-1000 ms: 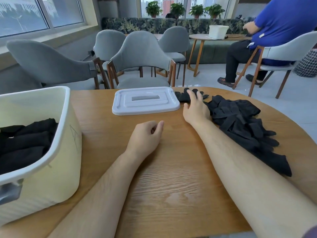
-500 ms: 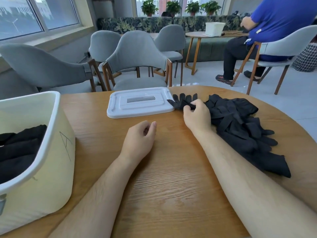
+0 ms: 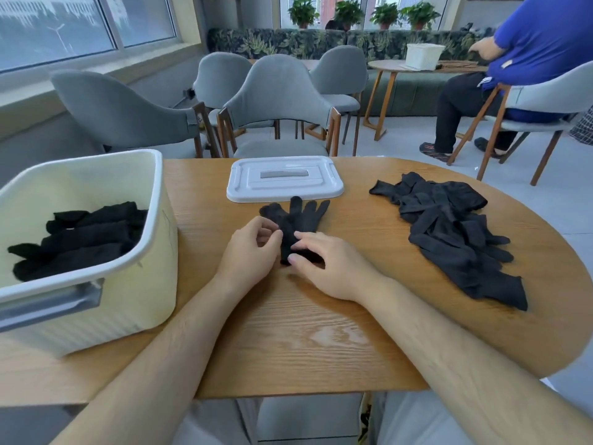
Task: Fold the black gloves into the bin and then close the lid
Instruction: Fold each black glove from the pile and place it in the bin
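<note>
One black glove lies flat on the wooden table just in front of the white lid, fingers pointing away from me. My left hand pinches the glove's cuff at its left edge. My right hand holds the cuff from the right, its fingers lying over the fabric. A heap of black gloves lies on the right of the table. The cream bin stands at the left, open, with folded black gloves inside.
Grey chairs stand behind the table's far edge. A seated person in a blue shirt is at the back right beside a second round table. Bare tabletop stretches in front of my hands.
My right hand pulled one glove from the heap to the table's middle. My left hand came forward and took its cuff. The camera view dropped and shifted.
</note>
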The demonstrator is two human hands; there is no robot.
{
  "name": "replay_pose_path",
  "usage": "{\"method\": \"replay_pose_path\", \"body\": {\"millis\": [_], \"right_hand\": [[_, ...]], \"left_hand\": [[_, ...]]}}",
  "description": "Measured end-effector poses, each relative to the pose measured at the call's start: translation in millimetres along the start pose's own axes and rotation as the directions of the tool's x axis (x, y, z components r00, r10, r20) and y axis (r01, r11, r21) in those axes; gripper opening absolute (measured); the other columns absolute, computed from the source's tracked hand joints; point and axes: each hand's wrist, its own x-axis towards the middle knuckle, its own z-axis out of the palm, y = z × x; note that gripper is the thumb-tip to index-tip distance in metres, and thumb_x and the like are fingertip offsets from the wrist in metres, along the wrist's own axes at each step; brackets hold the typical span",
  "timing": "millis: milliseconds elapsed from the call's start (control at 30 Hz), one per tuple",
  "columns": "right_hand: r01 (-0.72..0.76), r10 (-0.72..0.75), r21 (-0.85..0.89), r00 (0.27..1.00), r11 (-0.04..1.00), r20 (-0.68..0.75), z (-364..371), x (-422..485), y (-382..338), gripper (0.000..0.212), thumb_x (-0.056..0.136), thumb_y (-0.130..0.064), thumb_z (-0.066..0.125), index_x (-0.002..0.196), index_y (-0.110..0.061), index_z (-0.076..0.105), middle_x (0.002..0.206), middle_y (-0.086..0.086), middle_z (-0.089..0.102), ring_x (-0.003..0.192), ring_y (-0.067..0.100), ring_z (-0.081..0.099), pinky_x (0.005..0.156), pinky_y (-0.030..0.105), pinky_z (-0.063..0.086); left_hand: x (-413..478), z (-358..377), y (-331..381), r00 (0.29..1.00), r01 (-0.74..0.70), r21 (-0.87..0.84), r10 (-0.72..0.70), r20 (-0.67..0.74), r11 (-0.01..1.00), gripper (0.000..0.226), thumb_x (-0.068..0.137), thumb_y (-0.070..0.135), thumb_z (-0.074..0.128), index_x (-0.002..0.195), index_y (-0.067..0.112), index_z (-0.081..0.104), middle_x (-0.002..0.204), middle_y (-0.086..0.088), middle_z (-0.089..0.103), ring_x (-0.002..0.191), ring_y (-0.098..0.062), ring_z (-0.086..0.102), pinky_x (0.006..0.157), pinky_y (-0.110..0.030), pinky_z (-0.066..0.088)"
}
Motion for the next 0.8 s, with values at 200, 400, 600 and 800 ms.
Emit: {"method": "replay_pose_path", "body": {"millis": [200, 400, 600, 800], "right_hand": [[0.030, -0.039, -0.187, 0.998, 0.982, -0.047, 2, 1, 2, 0.037, 0.108, -0.041, 0.041, 0.134, -0.034, 0.066, 0.157, -0.015, 0.042, 0.155, 0.014, 0.016, 0.124, 0.040, 0.015], [0.003, 0.005, -0.159, 0.999, 0.987, 0.048, 2, 5, 2, 0.041, 0.109, -0.027, 0.040, 0.148, -0.028, 0.052, 0.160, -0.012, 0.039, 0.152, 0.006, 0.024, 0.124, 0.031, 0.015], [-0.018, 0.018, -0.115, 1.000, 0.993, 0.000, -1, 2, -2, 0.039, 0.109, -0.029, 0.042, 0.145, -0.025, 0.057, 0.158, -0.009, 0.044, 0.150, 0.007, 0.029, 0.122, 0.034, 0.023], [-0.111, 0.047, -0.217, 0.959, 0.970, -0.281, -14, 2, 7, 0.032, 0.105, -0.024, 0.046, 0.126, -0.018, 0.069, 0.125, -0.004, 0.068, 0.121, 0.016, 0.055, 0.103, 0.039, 0.045]], "left_hand": [[-17, 1, -9, 0.952, -0.287, 0.346, 0.307, -0.003, 0.893, 0.023, 0.091, 0.040, 0.063, 0.108, 0.026, 0.071, 0.134, 0.010, 0.051, 0.123, -0.009, 0.043, 0.100, -0.030, 0.038], [-20, 6, -8, 0.948, -0.317, 0.520, 0.283, 0.147, 0.793, 0.040, 0.099, 0.043, 0.049, 0.134, 0.028, 0.061, 0.142, 0.013, 0.056, 0.136, -0.008, 0.044, 0.109, -0.035, 0.033], [-18, 10, -9, 0.951, -0.305, 0.525, 0.285, 0.122, 0.795, 0.037, 0.102, 0.042, 0.047, 0.130, 0.028, 0.066, 0.141, 0.011, 0.058, 0.135, -0.010, 0.046, 0.108, -0.036, 0.031], [-10, 24, 9, 0.936, -0.345, 0.531, 0.321, 0.141, 0.774, 0.036, 0.103, 0.041, 0.045, 0.126, 0.027, 0.068, 0.141, 0.012, 0.057, 0.136, -0.011, 0.044, 0.108, -0.039, 0.031]]}}
